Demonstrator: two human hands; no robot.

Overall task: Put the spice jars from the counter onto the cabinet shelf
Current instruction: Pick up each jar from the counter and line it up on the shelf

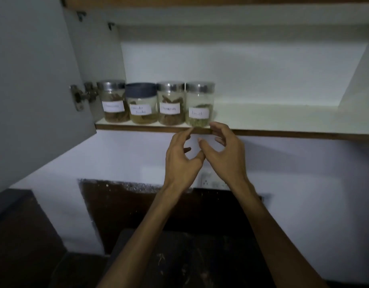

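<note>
up top, four round glass jars [156, 102]; both hands [204, 154] empty

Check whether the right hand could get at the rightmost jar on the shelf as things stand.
Probably yes: the right hand is empty just below the shelf edge, and the rightmost jar stands at the front with nothing blocking it.

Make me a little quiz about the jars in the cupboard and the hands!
1. How many spice jars stand on the cabinet shelf?
2. True or false: the dark-lidded jar is second from the left.
3. Which hand holds a jar? A) left hand B) right hand C) neither

Key:
1. Four, in a row at the shelf's left end.
2. True; the other three have shiny metal lids.
3. C. Both hands hang just below the shelf edge, fingers loosely curled round nothing, beneath the rightmost jar.
</note>
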